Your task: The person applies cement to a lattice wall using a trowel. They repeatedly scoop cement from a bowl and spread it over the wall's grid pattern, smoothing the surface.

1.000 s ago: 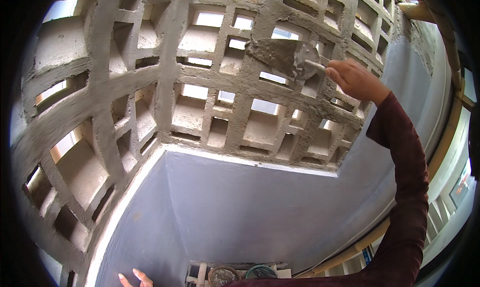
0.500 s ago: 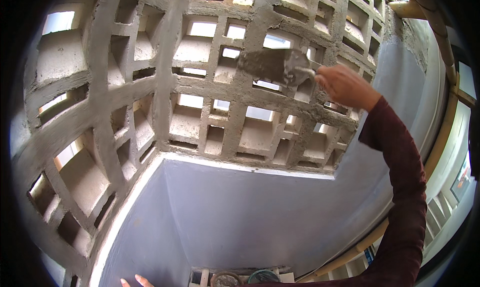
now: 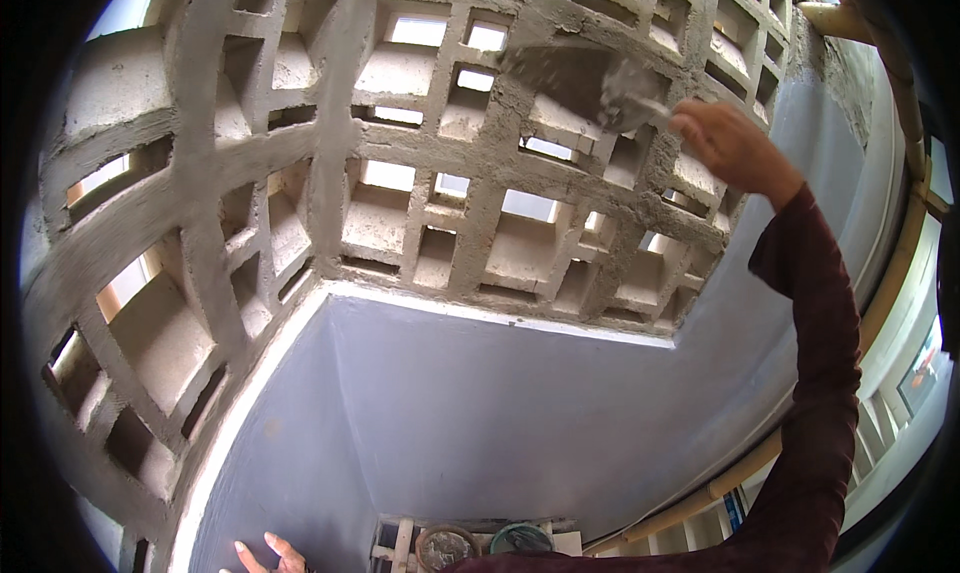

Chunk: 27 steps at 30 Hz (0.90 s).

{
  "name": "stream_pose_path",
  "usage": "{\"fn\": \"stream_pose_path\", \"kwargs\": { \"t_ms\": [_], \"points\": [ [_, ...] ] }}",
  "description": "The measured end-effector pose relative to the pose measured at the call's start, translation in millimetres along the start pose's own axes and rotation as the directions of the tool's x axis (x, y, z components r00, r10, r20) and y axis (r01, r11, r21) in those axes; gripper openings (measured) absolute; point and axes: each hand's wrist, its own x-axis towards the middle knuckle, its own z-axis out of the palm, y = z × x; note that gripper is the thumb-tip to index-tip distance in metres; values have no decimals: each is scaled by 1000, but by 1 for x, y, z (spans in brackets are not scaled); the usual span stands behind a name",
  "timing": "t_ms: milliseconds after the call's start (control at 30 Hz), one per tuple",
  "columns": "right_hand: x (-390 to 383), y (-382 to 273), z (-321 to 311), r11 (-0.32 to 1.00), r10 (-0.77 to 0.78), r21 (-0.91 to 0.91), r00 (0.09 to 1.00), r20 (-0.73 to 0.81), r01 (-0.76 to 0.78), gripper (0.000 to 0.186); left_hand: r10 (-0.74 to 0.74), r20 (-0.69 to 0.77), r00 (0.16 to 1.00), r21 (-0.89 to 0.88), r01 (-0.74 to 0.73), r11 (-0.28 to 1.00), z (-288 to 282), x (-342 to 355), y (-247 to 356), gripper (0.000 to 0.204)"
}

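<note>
My right hand [image 3: 738, 148] is closed round the handle of a trowel [image 3: 570, 83], its arm in a dark red sleeve raised to the upper right. The trowel's blade, smeared with grey mortar and blurred by motion, is in front of the rough cement lattice wall [image 3: 470, 213]. I cannot tell whether it touches the wall. Low at the left, my left hand [image 3: 275, 556] shows only partly, fingers apart, close to the smooth grey-blue wall [image 3: 500, 413] and with nothing visible in it.
Two round containers, one with a brown rim [image 3: 446, 547] and one green [image 3: 522, 539], stand at the bottom on light boards. Bamboo poles [image 3: 745, 468] run along the right side. A second lattice wall [image 3: 190, 203] meets the first at a corner on the left.
My right hand and the trowel have moved up and to the right. More of my left hand has come into view at the lower left, and the whole view has shifted slightly.
</note>
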Motion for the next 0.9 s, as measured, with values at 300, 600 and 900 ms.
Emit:
{"fn": "stream_pose_path", "kwargs": {
  "t_ms": [300, 600, 900],
  "points": [
    [5, -3, 23, 995, -99, -19, 991, 87, 101, 34, -22, 62, 998, -16, 23, 1000, 3, -10, -3, 52],
    [-9, 10, 5, 936, -284, -251, 950, -133, 245, 28, -36, -32, 999, -43, 35, 998, 7, -4, 5, 49],
    [10, -8, 4, 998, -10, -69, 1000, 8, 11, 22, -3, -40, 999, -62, 1, 998, 9, -5, 1, 47]
  ]
}}
